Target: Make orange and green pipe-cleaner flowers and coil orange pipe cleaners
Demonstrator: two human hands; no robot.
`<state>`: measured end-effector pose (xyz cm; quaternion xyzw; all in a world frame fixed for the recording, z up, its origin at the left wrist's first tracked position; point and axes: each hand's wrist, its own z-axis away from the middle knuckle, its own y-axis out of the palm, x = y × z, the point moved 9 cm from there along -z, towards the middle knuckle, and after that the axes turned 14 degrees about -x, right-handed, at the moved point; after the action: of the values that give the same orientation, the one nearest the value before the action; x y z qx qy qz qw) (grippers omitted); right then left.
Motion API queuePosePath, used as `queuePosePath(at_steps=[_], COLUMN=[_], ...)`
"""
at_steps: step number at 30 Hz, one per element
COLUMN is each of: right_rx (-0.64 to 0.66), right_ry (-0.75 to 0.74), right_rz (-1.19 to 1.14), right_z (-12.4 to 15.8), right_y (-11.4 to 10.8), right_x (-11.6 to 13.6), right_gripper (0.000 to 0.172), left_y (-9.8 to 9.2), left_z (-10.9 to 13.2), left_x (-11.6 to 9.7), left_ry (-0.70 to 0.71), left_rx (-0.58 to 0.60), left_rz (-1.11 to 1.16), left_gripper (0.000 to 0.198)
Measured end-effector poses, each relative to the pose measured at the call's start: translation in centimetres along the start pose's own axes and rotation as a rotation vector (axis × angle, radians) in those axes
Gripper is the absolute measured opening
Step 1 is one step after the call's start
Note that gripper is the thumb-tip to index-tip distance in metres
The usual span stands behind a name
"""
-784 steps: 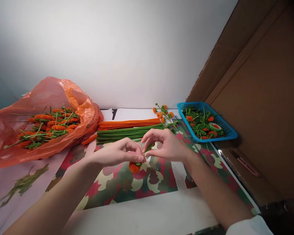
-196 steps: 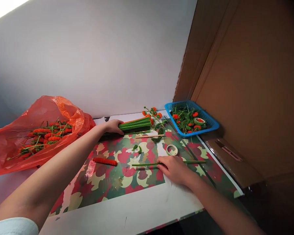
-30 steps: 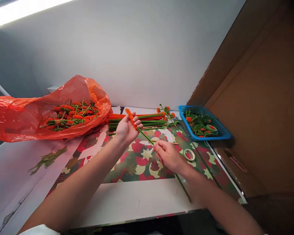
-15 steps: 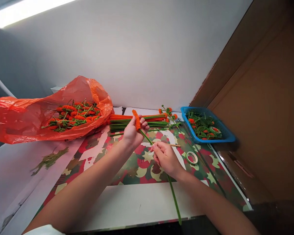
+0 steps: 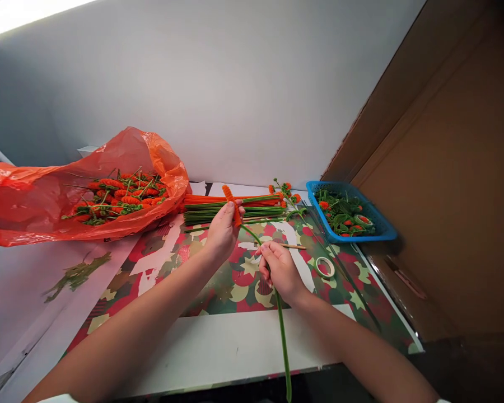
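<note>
My left hand point(image 5: 224, 229) is closed on an orange coil of pipe cleaner point(image 5: 228, 194), its tip pointing up and away from me. From the coil's lower end runs a green pipe cleaner point(image 5: 282, 330), which my right hand point(image 5: 280, 268) pinches between thumb and fingers. Its loose tail hangs down past the table's front edge. Just beyond my hands lie bundles of green pipe cleaners point(image 5: 201, 214) and orange pipe cleaners point(image 5: 201, 199). A thin wooden stick point(image 5: 294, 246) rests behind my right hand.
At the left lies a red plastic bag point(image 5: 37, 193) holding many orange coils with green stems. A blue basket point(image 5: 384, 234) with leaves and orange flowers stands at the right, near a tape roll point(image 5: 331, 268) and a finished flower stem point(image 5: 292, 196). Cardboard point(image 5: 445, 184) rises at the right.
My left fingers have closed further round the orange coil. The green tail has swung left and hangs straighter, and the green stretch between my hands now bends. The view has shifted slightly.
</note>
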<state>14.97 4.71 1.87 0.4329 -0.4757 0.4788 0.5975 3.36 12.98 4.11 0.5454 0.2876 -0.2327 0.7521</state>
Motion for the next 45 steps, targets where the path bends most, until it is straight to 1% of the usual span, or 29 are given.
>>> queuePosePath(at_steps=[2, 5, 7, 11, 16, 20, 22, 27, 31, 38, 45], right_rx=[0.029, 0.068, 0.086, 0.109, 0.135, 0.135, 0.120, 0.103, 0.103, 0.106, 0.143], right_ry=[0.032, 0.119, 0.163, 0.188, 0.190, 0.176, 0.182, 0.197, 0.198, 0.176, 0.164], right_rz=[-0.008, -0.034, -0.051, -0.066, -0.084, -0.086, -0.097, -0.088, -0.078, -0.088, -0.080], right_z=[-0.3, -0.4, -0.4, -0.4, -0.1, 0.1, 0.2, 0.3, 0.5, 0.6, 0.7], right_y=[0.3, 0.7, 0.8, 0.7, 0.7, 0.5, 0.3, 0.0, -0.1, -0.2, 0.0], right_x=[-0.9, -2.6, -3.5, -4.4, -5.0, -4.9, -4.8, -4.7, -4.9, -4.8, -4.6], right_gripper=[0.030, 0.031, 0.031, 0.032, 0.033, 0.032, 0.031, 0.029, 0.027, 0.026, 0.026], left_y=[-1.3, -3.8, -5.0, -6.2, -6.9, -7.3, -7.4, -7.3, -7.7, -7.9, -8.0], left_z=[0.0, -0.3, -0.6, -0.8, -0.7, -0.9, -1.0, -1.1, -1.3, -1.7, -1.9], left_x=[0.6, 1.2, 1.4, 1.8, 2.3, 2.5, 2.4, 2.2, 2.1, 1.4, 1.4], left_ry=[-0.013, -0.022, -0.036, -0.099, -0.141, -0.134, -0.123, -0.102, -0.087, -0.047, -0.039], left_rx=[-0.007, -0.048, -0.067, -0.078, -0.117, -0.151, -0.161, -0.169, -0.181, -0.190, -0.180], left_rz=[-0.045, -0.085, -0.100, -0.114, -0.110, -0.105, -0.104, -0.099, -0.091, -0.085, -0.087], left_gripper=[0.014, 0.016, 0.018, 0.015, 0.006, 0.015, 0.015, 0.012, 0.006, 0.008, 0.006])
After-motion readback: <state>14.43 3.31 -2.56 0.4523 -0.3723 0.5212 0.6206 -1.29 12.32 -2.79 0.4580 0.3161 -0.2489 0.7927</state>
